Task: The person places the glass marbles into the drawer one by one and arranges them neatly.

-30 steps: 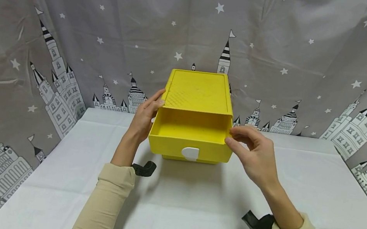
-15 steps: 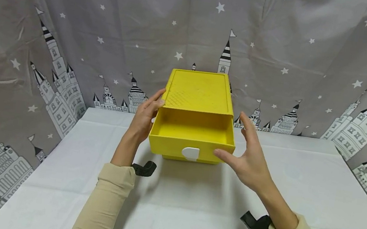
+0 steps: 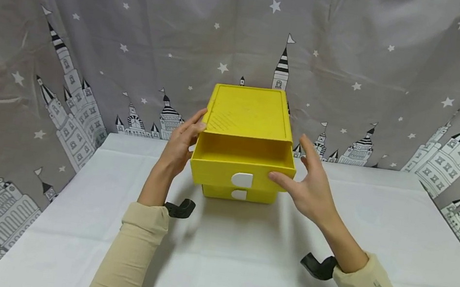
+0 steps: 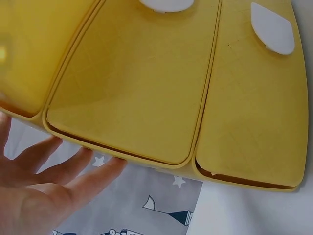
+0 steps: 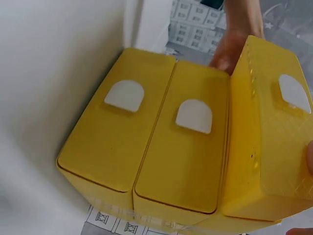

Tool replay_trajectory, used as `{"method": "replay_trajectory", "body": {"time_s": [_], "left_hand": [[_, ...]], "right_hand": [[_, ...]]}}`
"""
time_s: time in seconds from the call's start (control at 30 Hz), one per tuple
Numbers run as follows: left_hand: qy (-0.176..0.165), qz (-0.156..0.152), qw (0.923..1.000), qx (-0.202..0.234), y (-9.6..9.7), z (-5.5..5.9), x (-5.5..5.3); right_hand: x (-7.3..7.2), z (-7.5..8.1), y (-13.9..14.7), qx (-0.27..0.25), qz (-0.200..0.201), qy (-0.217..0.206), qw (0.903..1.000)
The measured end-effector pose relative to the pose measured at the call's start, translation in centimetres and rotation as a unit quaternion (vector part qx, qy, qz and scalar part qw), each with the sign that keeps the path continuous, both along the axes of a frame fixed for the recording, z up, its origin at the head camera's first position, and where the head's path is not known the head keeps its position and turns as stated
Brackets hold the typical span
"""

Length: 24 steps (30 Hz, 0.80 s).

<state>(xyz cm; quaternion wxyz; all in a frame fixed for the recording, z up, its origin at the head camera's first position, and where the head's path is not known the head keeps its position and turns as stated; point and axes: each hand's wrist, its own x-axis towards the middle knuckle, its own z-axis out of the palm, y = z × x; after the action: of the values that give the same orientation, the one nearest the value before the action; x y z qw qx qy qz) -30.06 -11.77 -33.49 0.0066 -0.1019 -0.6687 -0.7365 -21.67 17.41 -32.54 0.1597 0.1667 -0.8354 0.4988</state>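
Note:
A yellow plastic drawer unit [image 3: 247,111] stands on the white-covered table. Its top drawer [image 3: 212,172] sticks partway out, and the inside that shows holds nothing. My left hand [image 3: 177,148] rests along the unit's left side, with extended fingers [image 4: 98,174] against the edge in the left wrist view. On the drawer's right end my right hand [image 3: 313,194] lays its thumb on the front, its other fingers spread upward beside the unit. Two lower drawers, the middle one [image 5: 181,166] and the bottom one [image 5: 102,147], sit pushed in, each with a white handle.
A grey curtain [image 3: 160,45] printed with stars and castles hangs close behind the unit. The white tablecloth [image 3: 229,271] spreads in front and to both sides. A black strap piece [image 3: 318,266] sticks out from each wrist.
My right hand has let go of the drawer's right edge and spread, thumb on the front. The top drawer has slid partway inward, uncovering a lower handle. My left hand stays put.

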Motion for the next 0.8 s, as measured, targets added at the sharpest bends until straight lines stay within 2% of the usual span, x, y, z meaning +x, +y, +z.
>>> {"method": "replay_trajectory", "body": {"time_s": [0.47, 0.8], "left_hand": [[-0.010, 0.014, 0.9999, 0.000, 0.5, 0.0, -0.1], [-0.011, 0.020, 0.9997, -0.009, 0.5, 0.2, -0.1]], "right_hand": [[-5.0, -0.4, -0.9, 0.015, -0.054, 0.055, 0.9969], [-5.4, -0.4, -1.2, 0.015, -0.068, 0.072, 0.9950]]}}
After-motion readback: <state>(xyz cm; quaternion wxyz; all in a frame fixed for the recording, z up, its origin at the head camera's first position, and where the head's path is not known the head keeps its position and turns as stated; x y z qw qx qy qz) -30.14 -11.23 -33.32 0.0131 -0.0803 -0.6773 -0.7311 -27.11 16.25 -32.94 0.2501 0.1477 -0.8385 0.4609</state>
